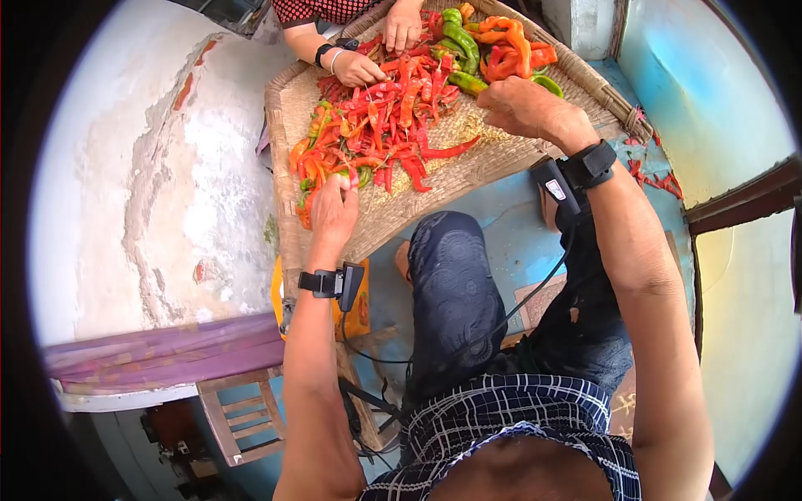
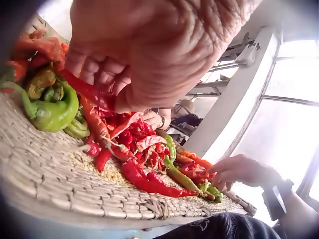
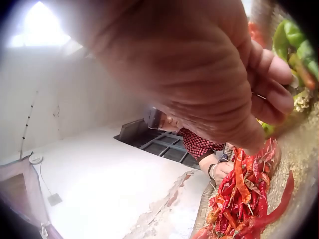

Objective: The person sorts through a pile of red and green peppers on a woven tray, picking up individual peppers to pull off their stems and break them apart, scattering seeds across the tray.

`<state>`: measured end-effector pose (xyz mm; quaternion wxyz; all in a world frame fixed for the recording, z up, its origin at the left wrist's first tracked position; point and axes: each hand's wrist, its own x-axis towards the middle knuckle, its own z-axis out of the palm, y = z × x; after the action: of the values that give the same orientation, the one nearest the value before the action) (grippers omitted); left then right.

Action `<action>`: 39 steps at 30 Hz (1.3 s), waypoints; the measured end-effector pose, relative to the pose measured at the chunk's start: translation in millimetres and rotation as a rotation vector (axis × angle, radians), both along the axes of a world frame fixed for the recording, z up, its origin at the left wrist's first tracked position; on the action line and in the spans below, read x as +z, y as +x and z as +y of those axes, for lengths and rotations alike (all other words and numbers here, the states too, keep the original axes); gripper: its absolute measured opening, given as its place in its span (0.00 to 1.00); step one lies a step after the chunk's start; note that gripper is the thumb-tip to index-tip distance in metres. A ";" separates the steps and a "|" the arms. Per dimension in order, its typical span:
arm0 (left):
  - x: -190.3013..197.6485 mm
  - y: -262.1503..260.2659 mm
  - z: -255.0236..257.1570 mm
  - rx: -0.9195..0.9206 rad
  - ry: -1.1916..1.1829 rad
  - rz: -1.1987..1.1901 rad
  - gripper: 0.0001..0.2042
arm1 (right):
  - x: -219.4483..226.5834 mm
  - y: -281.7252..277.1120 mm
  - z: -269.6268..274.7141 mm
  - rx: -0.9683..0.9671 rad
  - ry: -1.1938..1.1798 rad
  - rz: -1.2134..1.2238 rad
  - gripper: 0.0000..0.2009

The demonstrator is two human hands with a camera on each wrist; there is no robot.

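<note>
My left hand point(image 1: 336, 209) is over the near left part of a woven tray point(image 1: 493, 163). In the left wrist view its thumb and fingers pinch a red chili pepper point(image 2: 89, 92). Curled green peppers point(image 2: 52, 112) lie beside that hand. My right hand point(image 1: 530, 108) hovers at the tray's right side, close to long green peppers point(image 1: 461, 42) and orange-red peppers point(image 1: 510, 50). Its fingers are loosely bent, and nothing shows between them and the thumb in the right wrist view. A heap of red chili peppers point(image 3: 241, 191) lies between the hands.
Across the tray, another person's hands point(image 1: 359, 68) work in the red heap. Pale seeds point(image 2: 112, 172) are scattered on the weave. A cracked white wall point(image 1: 159, 167) stands at left, with a wooden stool point(image 1: 242, 417) below. Red peppers point(image 1: 660, 182) lie on the floor at right.
</note>
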<state>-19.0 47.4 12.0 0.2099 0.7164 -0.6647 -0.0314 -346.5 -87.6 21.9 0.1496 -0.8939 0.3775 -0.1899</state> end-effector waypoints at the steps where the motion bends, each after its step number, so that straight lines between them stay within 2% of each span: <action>1: -1.1 2.4 -4.7 -0.007 -0.001 -0.001 0.06 | -2.2 2.7 -0.1 -0.007 -0.001 -0.001 0.13; 3: -6.8 10.0 -18.3 0.087 0.046 0.362 0.07 | -6.7 12.4 -2.0 0.029 -0.010 -0.042 0.14; 4: -11.1 13.8 -26.5 0.081 0.044 0.363 0.07 | -7.5 17.3 -2.2 0.024 -0.013 -0.040 0.14; 6: -16.2 14.6 -39.1 -0.123 -0.153 -0.050 0.09 | -6.5 30.6 -2.5 0.062 0.056 0.022 0.14; 7: -16.6 13.2 -41.4 -0.121 -0.156 -0.045 0.09 | -5.5 38.7 -1.0 0.062 0.053 0.027 0.14; 9: -17.9 7.8 -48.2 -0.133 -0.070 -0.277 0.12 | -6.0 53.0 1.1 0.129 0.027 0.055 0.14; 11: -20.5 5.0 -54.7 -0.084 -0.001 -0.297 0.12 | -17.9 69.0 -3.9 0.165 -0.058 -0.018 0.11; 13: -17.5 3.8 -60.6 -0.085 0.052 -0.325 0.11 | -5.0 89.1 6.4 0.159 -0.036 0.157 0.09; 14: -15.4 2.6 -61.5 -0.084 0.054 -0.321 0.11 | 4.6 96.9 13.0 0.098 0.073 0.290 0.11; 17: -2.8 -1.3 -61.9 -0.127 -0.015 -0.255 0.10 | -7.4 110.6 13.1 0.079 0.059 0.393 0.10; 19: 1.3 2.6 -65.0 -0.232 -0.169 -0.124 0.11 | -14.7 116.0 11.8 0.095 0.064 0.425 0.10; 21: 7.0 -0.1 -70.4 -0.184 -0.195 -0.097 0.10 | -15.3 117.9 7.6 0.113 0.059 0.454 0.09; 23: 11.5 -9.4 -74.5 -0.078 -0.072 0.439 0.10 | -13.4 114.4 3.6 0.128 0.176 0.370 0.10; 24: 12.2 -16.3 -77.4 -0.086 -0.079 0.628 0.10 | -13.0 110.3 -1.0 0.130 0.172 0.373 0.10; 25: 12.7 -24.0 -79.1 -0.086 -0.084 0.633 0.10 | -11.6 104.7 -7.0 0.147 0.129 0.282 0.08; 27: 15.3 -37.1 -82.6 -0.024 -0.033 1.003 0.08 | -3.5 95.4 -16.3 0.165 0.084 0.201 0.07; 29: 10.5 -37.1 -88.9 -0.016 -0.059 0.943 0.07 | 11.5 88.8 -25.1 0.139 0.152 0.076 0.07; 30: 14.2 -41.0 -88.6 -0.009 0.014 0.968 0.07 | 13.9 90.2 -31.3 0.079 0.074 0.055 0.11; 31: 17.9 -44.1 -88.7 -0.003 0.091 0.991 0.07 | 14.5 93.5 -36.7 0.072 0.069 0.054 0.11; 33: 21.8 -46.7 -90.2 0.017 0.127 0.954 0.06 | 11.1 104.0 -46.8 -0.105 0.028 -0.658 0.19; 34: 22.7 -49.6 -89.3 -0.006 0.100 1.012 0.05 | 9.8 111.8 -53.9 -0.049 -0.144 -0.750 0.24; 35: 22.1 -50.8 -88.0 -0.022 0.066 1.071 0.05 | 6.2 112.3 -56.4 -0.038 -0.142 -0.746 0.24; 37: 17.3 -49.7 -89.3 -0.059 0.082 1.102 0.05 | 21.4 113.7 -37.7 0.030 0.377 -0.535 0.24; 38: 17.1 -51.5 -89.3 -0.100 0.114 1.127 0.05 | 20.3 117.6 -26.6 0.066 0.539 -0.530 0.25; 39: 18.3 -53.3 -88.0 -0.142 0.153 1.153 0.06 | 11.3 122.7 -26.1 0.096 0.544 -0.443 0.24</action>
<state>-72.3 -40.6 30.3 0.4829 0.5502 -0.4854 -0.4780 -223.8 -113.7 33.2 0.4691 -0.7753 0.3301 -0.2644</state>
